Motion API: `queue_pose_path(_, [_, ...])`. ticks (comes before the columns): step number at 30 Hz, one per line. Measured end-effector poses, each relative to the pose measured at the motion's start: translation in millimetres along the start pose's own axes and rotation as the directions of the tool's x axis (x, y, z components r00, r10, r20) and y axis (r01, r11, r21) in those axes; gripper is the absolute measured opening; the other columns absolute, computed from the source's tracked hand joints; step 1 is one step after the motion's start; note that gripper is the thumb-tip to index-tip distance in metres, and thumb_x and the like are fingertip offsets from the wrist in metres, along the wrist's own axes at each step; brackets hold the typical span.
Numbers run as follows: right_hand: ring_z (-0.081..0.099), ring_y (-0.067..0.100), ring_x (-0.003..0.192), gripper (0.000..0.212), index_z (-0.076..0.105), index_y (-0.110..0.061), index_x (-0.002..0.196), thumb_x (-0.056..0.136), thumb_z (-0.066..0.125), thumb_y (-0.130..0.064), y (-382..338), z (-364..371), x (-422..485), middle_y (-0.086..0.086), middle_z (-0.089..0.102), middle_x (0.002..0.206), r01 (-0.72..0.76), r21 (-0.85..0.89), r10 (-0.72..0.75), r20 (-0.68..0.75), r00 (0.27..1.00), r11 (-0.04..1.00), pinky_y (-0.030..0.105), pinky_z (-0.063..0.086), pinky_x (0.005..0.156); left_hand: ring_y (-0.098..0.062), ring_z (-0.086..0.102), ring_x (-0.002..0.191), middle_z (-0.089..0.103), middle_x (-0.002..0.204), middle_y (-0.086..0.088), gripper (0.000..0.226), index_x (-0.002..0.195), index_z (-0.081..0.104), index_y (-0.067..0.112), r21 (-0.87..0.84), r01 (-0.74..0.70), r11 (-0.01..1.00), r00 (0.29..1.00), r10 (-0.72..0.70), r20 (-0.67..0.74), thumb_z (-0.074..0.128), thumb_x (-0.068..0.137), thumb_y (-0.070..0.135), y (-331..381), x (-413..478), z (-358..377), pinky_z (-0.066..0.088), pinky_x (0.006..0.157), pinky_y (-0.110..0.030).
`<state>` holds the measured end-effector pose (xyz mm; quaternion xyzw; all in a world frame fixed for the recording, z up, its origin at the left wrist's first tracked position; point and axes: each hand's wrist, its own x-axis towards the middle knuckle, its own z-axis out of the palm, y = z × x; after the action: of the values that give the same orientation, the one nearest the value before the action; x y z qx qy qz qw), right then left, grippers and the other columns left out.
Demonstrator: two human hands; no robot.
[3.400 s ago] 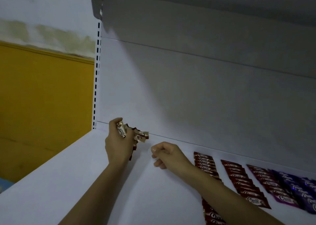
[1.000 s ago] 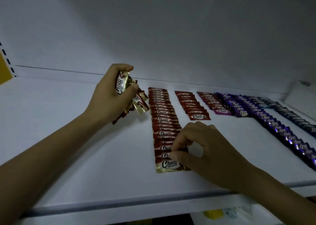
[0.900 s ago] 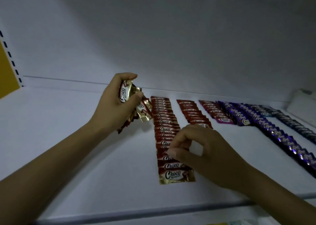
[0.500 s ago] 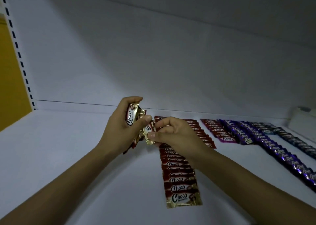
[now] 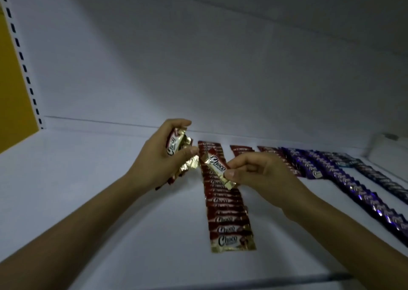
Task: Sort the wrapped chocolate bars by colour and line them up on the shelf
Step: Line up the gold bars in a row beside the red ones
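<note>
Placing the next red bar
The right hand [image 5: 260, 175] pinches a red-and-gold foil-wrapped chocolate bar [image 5: 217, 168] above the row of red bars [image 5: 227, 214]; the left hand [image 5: 159, 161] clutches a spare bundle [image 5: 176, 148]. Next, probably: lay it at the row's near end.

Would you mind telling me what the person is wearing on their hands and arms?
The left hand and right hand are bare, with no gloves, rings, watch or bracelet visible. The left forearm and right forearm are uncovered too, and no sleeve comes into view.
</note>
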<state>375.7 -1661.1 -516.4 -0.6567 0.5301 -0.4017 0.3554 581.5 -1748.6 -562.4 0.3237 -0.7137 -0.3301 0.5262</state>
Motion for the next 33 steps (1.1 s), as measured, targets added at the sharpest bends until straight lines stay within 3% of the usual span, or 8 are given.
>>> queue_pose_path(5, [0.063,-0.005,0.071,0.020,0.070,-0.033,0.076,0.083,0.068,-0.015,2.5,-10.1,-33.1,-0.018,0.071,0.078,0.140,-0.345,-0.090,0.157,0.983,0.928,0.005,0.043,0.068,-0.011,0.067,0.061,0.063,0.084,0.010,0.047,0.120,0.050,0.032,0.085,-0.012,0.996,0.999,0.016,-0.040,0.070,0.078,0.036,-4.6,-0.3,-1.1,0.057,0.052,-0.026])
queue_pose_path(12, [0.065,-0.002,0.078,0.009,0.074,-0.034,0.080,0.078,0.075,-0.026,21.2,-6.4,-66.5,-0.022,0.070,0.080,0.117,-0.418,-0.005,0.258,0.966,0.901,0.016,0.050,0.078,-0.014,0.068,0.079,0.058,0.098,0.013,0.050,0.125,0.048,0.030,0.148,-0.016,0.989,0.999,0.022,-0.034,0.069,0.080,0.037,-3.5,0.3,1.7,0.058,0.066,-0.032])
queue_pose_path(14, [0.060,-0.006,0.082,0.003,0.073,-0.034,0.082,0.081,0.071,-0.036,25.0,-4.2,-66.7,-0.027,0.066,0.080,0.168,-0.530,-0.043,0.242,0.969,0.831,0.016,0.036,0.091,-0.018,0.068,0.081,0.057,0.100,0.013,0.055,0.127,0.048,0.028,0.156,-0.006,0.988,1.000,0.010,-0.026,0.067,0.077,0.041,-2.0,-0.7,2.3,0.059,0.069,-0.038])
queue_pose_path(16, [0.054,-0.008,0.088,0.015,0.071,-0.035,0.085,0.084,0.061,-0.047,26.2,-1.6,-66.9,-0.033,0.060,0.076,0.249,-0.654,-0.118,0.238,0.964,0.714,0.013,0.020,0.093,-0.021,0.067,0.084,0.057,0.101,0.012,0.057,0.128,0.048,0.026,0.162,0.000,0.987,1.000,0.003,-0.022,0.066,0.076,0.041,-0.8,-1.6,2.6,0.059,0.072,-0.043])
queue_pose_path(21, [0.048,-0.007,0.090,0.029,0.069,-0.036,0.086,0.080,0.048,-0.055,24.1,1.3,-65.5,-0.033,0.050,0.076,0.293,-0.724,-0.145,0.261,0.954,0.625,0.008,0.015,0.093,-0.018,0.067,0.088,0.058,0.103,0.011,0.057,0.126,0.049,0.028,0.152,0.014,0.988,0.999,-0.009,-0.031,0.066,0.074,0.043,1.0,-1.8,1.6,0.059,0.073,-0.043])
queue_pose_path(26, [0.048,-0.003,0.093,0.008,0.061,-0.037,0.079,0.082,0.066,-0.042,25.0,0.6,-63.0,-0.024,0.056,0.081,0.281,-0.677,-0.169,0.228,0.959,0.680,0.005,0.016,0.088,-0.015,0.067,0.086,0.059,0.103,0.012,0.050,0.123,0.048,0.032,0.144,0.012,0.989,1.000,-0.008,-0.027,0.067,0.078,0.040,1.0,-1.9,3.1,0.059,0.070,-0.035])
queue_pose_path(29, [0.054,0.000,0.086,0.009,0.060,-0.035,0.078,0.084,0.067,-0.031,21.4,-0.2,-51.5,-0.019,0.061,0.083,0.256,-0.525,-0.187,0.182,0.965,0.812,0.007,0.034,0.079,-0.012,0.068,0.076,0.060,0.094,0.013,0.051,0.122,0.049,0.032,0.122,0.007,0.993,1.000,-0.005,-0.023,0.066,0.075,0.044,2.3,-2.7,4.9,0.056,0.060,-0.021])
queue_pose_path(33, [0.061,-0.002,0.079,0.010,0.060,-0.034,0.088,0.081,0.066,-0.038,12.9,11.2,-11.9,-0.013,0.065,0.083,0.152,-0.322,-0.133,0.080,0.988,0.935,0.009,0.047,0.068,-0.018,0.067,0.060,0.064,0.081,0.017,0.051,0.121,0.050,0.034,0.062,0.003,0.998,1.000,-0.001,-0.030,0.067,0.074,0.045,3.2,-4.4,6.6,0.057,0.048,-0.033])
